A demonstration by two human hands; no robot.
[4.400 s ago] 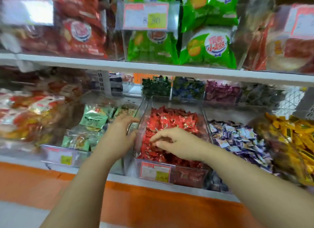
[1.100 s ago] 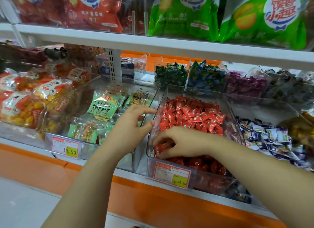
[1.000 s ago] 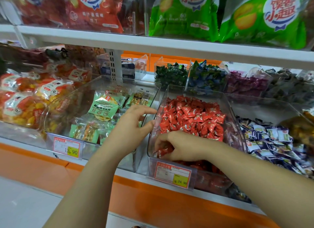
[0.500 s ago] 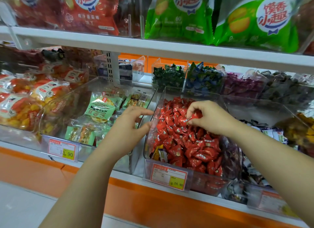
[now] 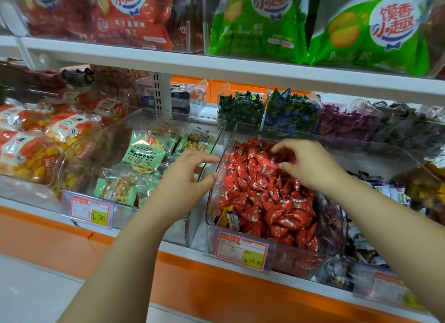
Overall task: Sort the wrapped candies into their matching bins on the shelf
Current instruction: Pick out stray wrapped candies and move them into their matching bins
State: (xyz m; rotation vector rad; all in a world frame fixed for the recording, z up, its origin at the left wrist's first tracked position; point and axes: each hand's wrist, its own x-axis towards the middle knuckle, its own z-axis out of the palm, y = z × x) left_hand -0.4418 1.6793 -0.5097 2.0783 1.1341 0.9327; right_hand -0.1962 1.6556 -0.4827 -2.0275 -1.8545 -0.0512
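Listener: Candies first. Where are they?

Describer: Red candies (image 5: 265, 202) fill a clear bin (image 5: 233, 135) at the near edge of a shop shelf (image 5: 175, 247). The bin has a price tag (image 5: 242, 250) on its front. In its near left corner, a few stray candies (image 5: 227, 218) in yellow and purple wrappers lie against the wall.

Listener: And the hands?

Describer: The right hand (image 5: 310, 164) is over the far part of the pile. Its fingers curl down, and thumb and fingertips pinch red wrappers at the top. The left hand (image 5: 185, 178) is just outside the bin's left wall, thumb touching the wall and fingers curved toward the rim. Whether it clamps the wall, I cannot tell.

Listener: What is around them?

Describer: To the left is a bin of green snack packs (image 5: 142, 154). A far row of small bins holds dark green candies (image 5: 240, 108), blue candies (image 5: 291, 113) and purple candies (image 5: 346, 120). To the right are white-and-purple candies (image 5: 390, 190). Green bags (image 5: 260, 22) stand on the shelf above.
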